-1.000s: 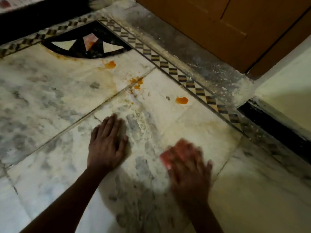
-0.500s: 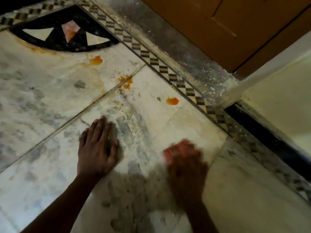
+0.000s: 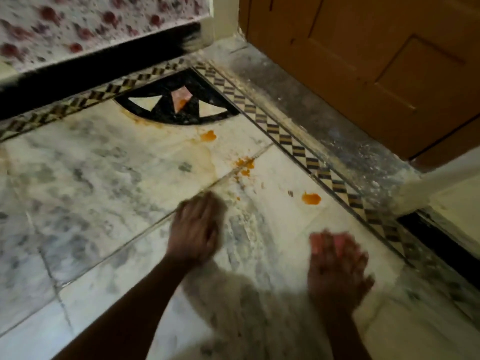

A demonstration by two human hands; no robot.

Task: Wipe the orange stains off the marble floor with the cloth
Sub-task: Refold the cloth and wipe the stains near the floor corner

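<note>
The right hand, at the lower right of the frame, lies palm-down on a pink cloth and presses it to the marble floor. Motion blur hides the exact finger pose; the fingers appear spread and flat over the cloth rather than curled round it. Only a pink edge of the cloth shows past the fingertips. The left hand, at centre frame, rests on the floor with nothing in its grip; blur prevents a finer reading of its fingers, which look relaxed.

Judged step: wiping is under way, with the cloth working a patch short of the visible stains. Three orange stains remain untouched:
- a blob just up-frame of the cloth, near the checkered border;
- a scatter of spots along the tile joint, up-frame of the left hand;
- a blob below the black inlay, upper centre.

Next move, as judged: slide the cloth up-frame onto the nearest blob, maintain downward pressure, then proceed to the scatter. The joint may retain residue. The left hand serves as a brace.
</note>
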